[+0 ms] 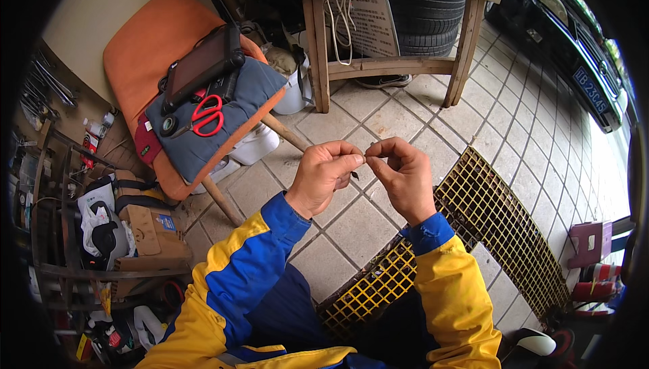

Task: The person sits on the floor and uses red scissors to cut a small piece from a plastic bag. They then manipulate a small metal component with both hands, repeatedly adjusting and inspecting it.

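My left hand and my right hand meet fingertip to fingertip above the tiled floor. Each is closed in a pinch of thumb and forefinger. Whatever lies between the fingertips is too small to name. A small dark tip shows just below the fingers of my left hand. To the left stands an orange chair with a grey-blue cloth on its seat. On that cloth lie red-handled scissors, a roll of black tape and a black tablet-like device.
Yellow grating is set into the floor at the right. A wooden frame stands ahead, with stacked tyres behind it. A cluttered shelf with a cardboard box fills the left. A dark car is at the far right, a purple stool nearer.
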Available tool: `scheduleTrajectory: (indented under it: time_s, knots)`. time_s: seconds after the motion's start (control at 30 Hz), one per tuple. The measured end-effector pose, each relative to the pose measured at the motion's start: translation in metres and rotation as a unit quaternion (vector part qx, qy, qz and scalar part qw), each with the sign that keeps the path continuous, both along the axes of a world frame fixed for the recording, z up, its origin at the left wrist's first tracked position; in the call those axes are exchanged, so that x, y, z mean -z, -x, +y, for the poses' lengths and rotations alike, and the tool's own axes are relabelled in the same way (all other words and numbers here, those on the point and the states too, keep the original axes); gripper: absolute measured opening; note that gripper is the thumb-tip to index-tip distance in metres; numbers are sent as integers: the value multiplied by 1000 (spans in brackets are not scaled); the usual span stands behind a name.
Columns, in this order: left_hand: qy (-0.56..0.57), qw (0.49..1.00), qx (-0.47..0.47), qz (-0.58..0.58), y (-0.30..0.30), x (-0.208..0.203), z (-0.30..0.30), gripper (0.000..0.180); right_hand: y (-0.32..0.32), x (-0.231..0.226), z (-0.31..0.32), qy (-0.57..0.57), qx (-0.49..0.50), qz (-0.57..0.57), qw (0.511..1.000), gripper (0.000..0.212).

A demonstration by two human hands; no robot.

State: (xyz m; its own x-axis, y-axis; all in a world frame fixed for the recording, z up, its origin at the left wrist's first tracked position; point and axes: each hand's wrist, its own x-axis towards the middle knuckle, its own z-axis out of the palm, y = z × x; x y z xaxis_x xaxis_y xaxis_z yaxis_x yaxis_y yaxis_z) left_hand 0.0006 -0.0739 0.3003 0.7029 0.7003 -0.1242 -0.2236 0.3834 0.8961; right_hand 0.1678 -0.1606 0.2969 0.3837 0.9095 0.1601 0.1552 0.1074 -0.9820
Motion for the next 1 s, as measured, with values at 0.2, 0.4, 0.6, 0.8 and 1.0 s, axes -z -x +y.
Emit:
scheduleTrajectory:
  time_s: [0.2, 0.4, 0.6, 0.8, 1.0]
  knots:
    - [17, 1000, 6, 2, 1, -1, 1, 8, -1, -11, -10, 10, 14, -153, 988, 14]
    - [-27, 998, 5, 63, 2, -1, 1, 11, -7, -12, -8, -76, -1, -281, 957, 10]
    - [-43, 992, 33, 117, 4, 1, 4, 11, -9, -11, -7, -145, -10, -394, 908, 11]
    - [-109, 984, 43, 138, 2, 2, 2, 10, -6, -11, -8, -99, -16, -408, 907, 8]
    - [-308, 936, -13, 169, 1, -1, -2, 9, -16, -4, -1, 124, -93, -40, 987, 16]
